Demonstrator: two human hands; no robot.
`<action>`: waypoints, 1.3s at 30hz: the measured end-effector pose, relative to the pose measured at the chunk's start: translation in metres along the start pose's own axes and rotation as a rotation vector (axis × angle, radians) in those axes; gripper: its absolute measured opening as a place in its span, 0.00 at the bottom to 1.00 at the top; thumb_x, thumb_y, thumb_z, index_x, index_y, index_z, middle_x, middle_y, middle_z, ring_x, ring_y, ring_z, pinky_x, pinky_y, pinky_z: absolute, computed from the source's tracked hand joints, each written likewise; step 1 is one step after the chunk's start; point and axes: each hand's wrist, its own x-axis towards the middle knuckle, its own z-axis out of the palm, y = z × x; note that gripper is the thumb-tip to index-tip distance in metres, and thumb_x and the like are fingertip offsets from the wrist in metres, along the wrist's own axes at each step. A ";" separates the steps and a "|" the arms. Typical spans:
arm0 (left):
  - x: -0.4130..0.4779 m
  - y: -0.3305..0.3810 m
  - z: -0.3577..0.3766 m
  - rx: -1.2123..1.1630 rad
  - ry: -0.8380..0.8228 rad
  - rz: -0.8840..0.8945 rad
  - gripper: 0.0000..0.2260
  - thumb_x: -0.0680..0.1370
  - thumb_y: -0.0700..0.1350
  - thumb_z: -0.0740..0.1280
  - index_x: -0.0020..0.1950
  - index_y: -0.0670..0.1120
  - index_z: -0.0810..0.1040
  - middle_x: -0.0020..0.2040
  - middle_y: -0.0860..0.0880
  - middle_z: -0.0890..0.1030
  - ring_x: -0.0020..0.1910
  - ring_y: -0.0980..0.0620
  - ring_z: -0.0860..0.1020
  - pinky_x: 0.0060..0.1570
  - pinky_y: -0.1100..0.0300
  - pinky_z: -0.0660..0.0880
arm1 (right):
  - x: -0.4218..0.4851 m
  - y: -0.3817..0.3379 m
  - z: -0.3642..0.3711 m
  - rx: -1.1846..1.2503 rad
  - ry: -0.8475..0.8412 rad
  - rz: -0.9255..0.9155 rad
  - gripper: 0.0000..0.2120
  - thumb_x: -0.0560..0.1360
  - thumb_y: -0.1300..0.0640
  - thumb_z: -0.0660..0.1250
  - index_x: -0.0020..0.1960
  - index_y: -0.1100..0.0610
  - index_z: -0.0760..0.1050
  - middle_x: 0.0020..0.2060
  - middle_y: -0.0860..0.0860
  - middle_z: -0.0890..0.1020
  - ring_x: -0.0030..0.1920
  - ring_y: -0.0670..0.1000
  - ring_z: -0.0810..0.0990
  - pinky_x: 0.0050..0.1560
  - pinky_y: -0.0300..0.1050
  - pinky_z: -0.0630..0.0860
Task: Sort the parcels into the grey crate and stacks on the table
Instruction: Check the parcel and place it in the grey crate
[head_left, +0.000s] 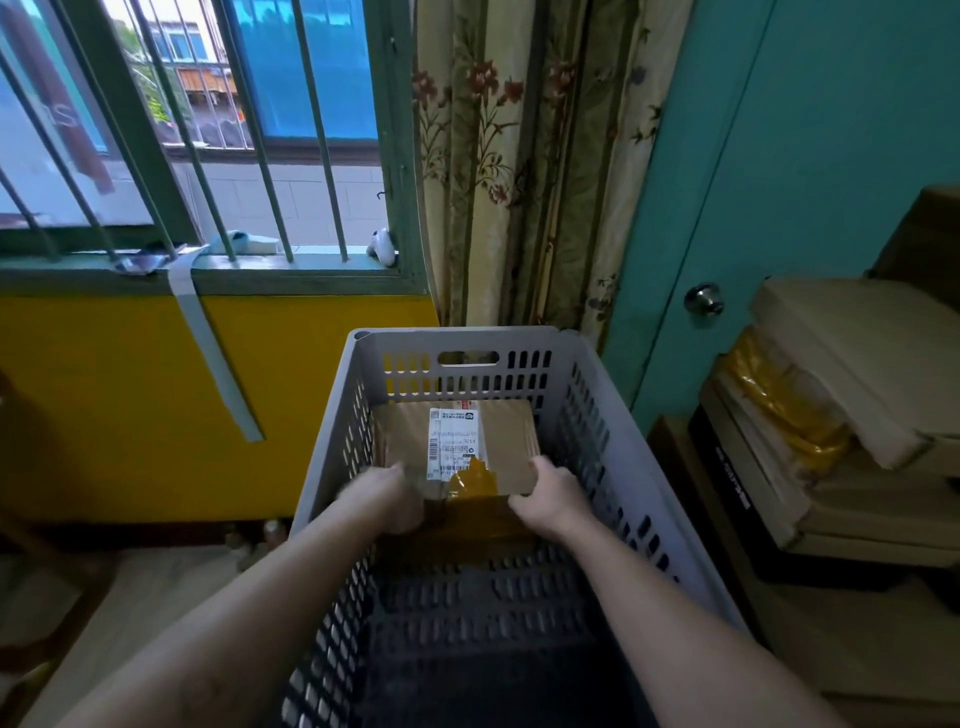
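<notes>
Both hands are down inside the crate (457, 338), on a parcel (498, 441) that sits against its far wall, label up. The right hand (553, 501) grips the near right corner, fingers curled over the edge. The left hand (387, 499) is blurred but seems to clasp the near left edge likewise. The step in hand is a parcel at the crate, though I cannot tell whether it is being set down or lifted out. Placing calls for letting go and drawing both hands clear. Lifting calls for a level raise past the rim toward the stacks (831, 374) at the right.
</notes>
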 end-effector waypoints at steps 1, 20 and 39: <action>-0.001 -0.002 -0.001 0.003 -0.010 0.004 0.26 0.82 0.51 0.62 0.78 0.48 0.62 0.74 0.44 0.69 0.68 0.44 0.73 0.62 0.53 0.75 | 0.000 -0.001 -0.001 0.001 0.051 0.040 0.29 0.74 0.47 0.70 0.70 0.54 0.67 0.65 0.57 0.74 0.61 0.57 0.76 0.54 0.46 0.76; 0.000 0.011 -0.001 -0.263 -0.148 0.022 0.21 0.82 0.49 0.64 0.73 0.42 0.71 0.70 0.42 0.74 0.69 0.44 0.73 0.70 0.50 0.69 | 0.008 0.002 -0.007 0.411 -0.040 0.079 0.22 0.74 0.60 0.70 0.67 0.60 0.73 0.59 0.55 0.78 0.60 0.56 0.77 0.61 0.54 0.79; -0.001 0.005 0.006 0.001 -0.154 0.158 0.18 0.83 0.50 0.62 0.70 0.45 0.73 0.66 0.43 0.77 0.64 0.44 0.75 0.68 0.50 0.71 | -0.009 0.001 -0.006 -0.125 -0.057 -0.061 0.24 0.75 0.51 0.68 0.69 0.57 0.70 0.63 0.56 0.71 0.57 0.54 0.74 0.52 0.44 0.73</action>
